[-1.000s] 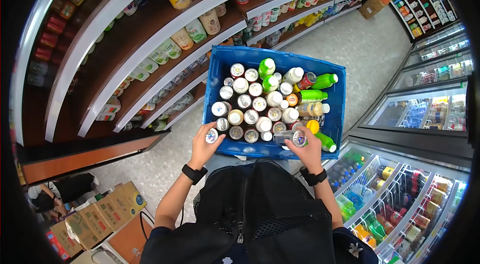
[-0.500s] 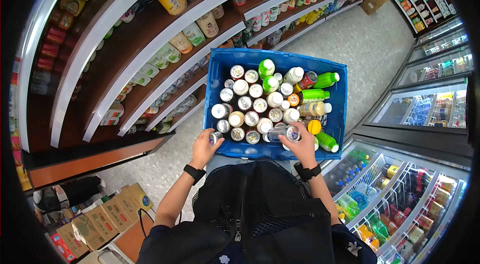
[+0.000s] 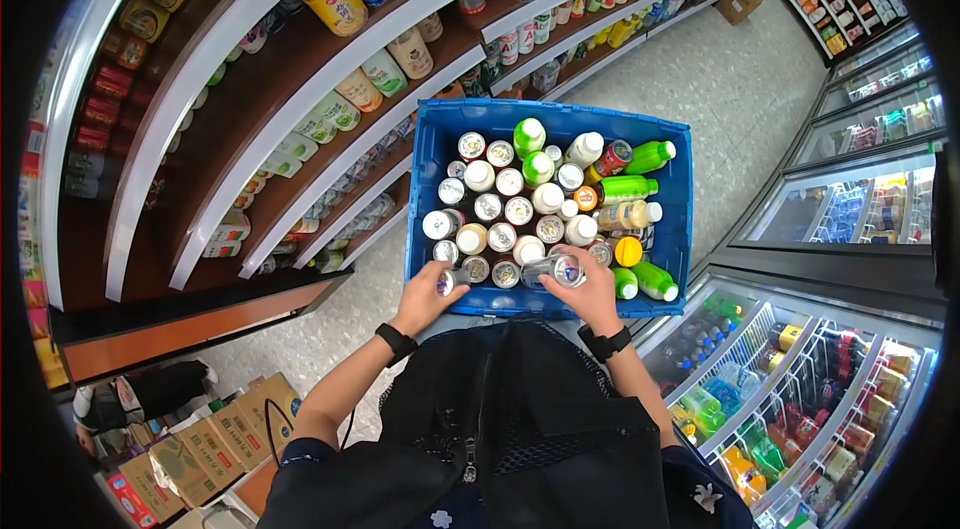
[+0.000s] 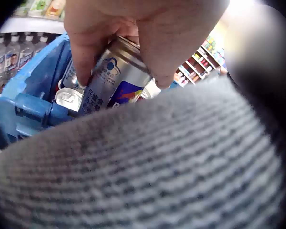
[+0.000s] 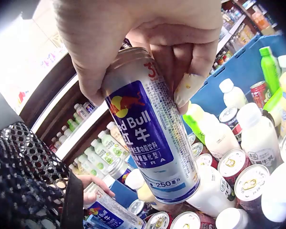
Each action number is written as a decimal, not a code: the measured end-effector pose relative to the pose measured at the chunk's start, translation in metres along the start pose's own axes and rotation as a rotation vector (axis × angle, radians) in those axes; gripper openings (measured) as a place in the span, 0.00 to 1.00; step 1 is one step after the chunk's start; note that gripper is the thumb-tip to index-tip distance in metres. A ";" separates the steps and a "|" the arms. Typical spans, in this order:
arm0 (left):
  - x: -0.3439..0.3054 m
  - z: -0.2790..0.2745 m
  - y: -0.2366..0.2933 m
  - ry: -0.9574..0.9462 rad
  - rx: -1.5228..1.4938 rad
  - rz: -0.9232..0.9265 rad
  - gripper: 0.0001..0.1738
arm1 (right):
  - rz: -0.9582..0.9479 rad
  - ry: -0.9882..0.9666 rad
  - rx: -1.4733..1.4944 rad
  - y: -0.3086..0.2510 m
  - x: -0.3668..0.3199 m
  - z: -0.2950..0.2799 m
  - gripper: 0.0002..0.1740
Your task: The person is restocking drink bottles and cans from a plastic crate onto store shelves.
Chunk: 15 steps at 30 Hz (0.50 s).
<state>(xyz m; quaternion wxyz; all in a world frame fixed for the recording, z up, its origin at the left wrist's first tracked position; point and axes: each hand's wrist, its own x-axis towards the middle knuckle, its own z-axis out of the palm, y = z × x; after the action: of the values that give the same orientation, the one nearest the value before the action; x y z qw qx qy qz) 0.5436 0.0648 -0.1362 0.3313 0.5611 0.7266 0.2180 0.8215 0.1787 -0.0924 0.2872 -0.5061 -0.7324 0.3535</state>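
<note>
My right hand (image 3: 590,289) grips a silver and blue Red Bull can (image 5: 148,129) near its top, tilted, above the packed drinks at the crate's near side. A similar Red Bull can (image 4: 112,78) is pinched by my left hand (image 3: 425,299) between thumb and fingers, at the near left corner. Under both hands stands the blue crate (image 3: 550,111), filled with cans and bottles. White-capped bottles (image 3: 479,176) and silver-topped cans (image 3: 505,274) crowd its middle and left; green bottles (image 3: 655,281) lean along the right wall.
Curved store shelves (image 3: 330,149) with drinks and tubs rise on the left and ahead. Glass-topped coolers (image 3: 790,369) full of bottles line the right. Cardboard boxes (image 3: 215,444) and another person (image 3: 150,394) are behind at lower left. Grey floor (image 3: 700,69) runs ahead.
Both hands have drawn closer together with their cans, the left moving right and slightly nearer my body, the right moving left. The left can now leans more, showing its side.
</note>
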 end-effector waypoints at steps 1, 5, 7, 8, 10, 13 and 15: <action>-0.002 0.003 0.004 -0.059 -0.001 0.000 0.29 | 0.000 0.003 -0.003 0.000 -0.002 0.000 0.30; -0.003 0.014 0.008 -0.127 0.013 0.103 0.27 | 0.002 0.006 -0.028 0.006 -0.007 -0.001 0.31; -0.001 0.016 0.003 -0.124 0.017 0.135 0.27 | 0.019 0.007 -0.036 0.007 -0.009 -0.002 0.31; -0.001 0.017 0.002 -0.121 0.023 0.162 0.27 | 0.036 -0.008 -0.032 0.007 -0.011 -0.004 0.31; -0.002 0.015 0.003 -0.129 0.030 0.138 0.28 | 0.046 -0.026 -0.026 0.007 -0.013 -0.004 0.31; -0.007 0.016 -0.002 -0.114 0.069 0.097 0.28 | 0.056 -0.029 -0.087 0.012 -0.018 -0.004 0.31; -0.012 0.019 -0.010 -0.087 0.104 0.082 0.29 | 0.066 0.004 -0.144 0.020 -0.021 -0.001 0.31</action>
<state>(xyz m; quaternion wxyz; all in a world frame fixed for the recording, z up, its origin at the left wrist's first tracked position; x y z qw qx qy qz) 0.5523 0.0497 -0.1534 0.3238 0.6157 0.6982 0.1688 0.8398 0.1640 -0.1098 0.2398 -0.5499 -0.7383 0.3082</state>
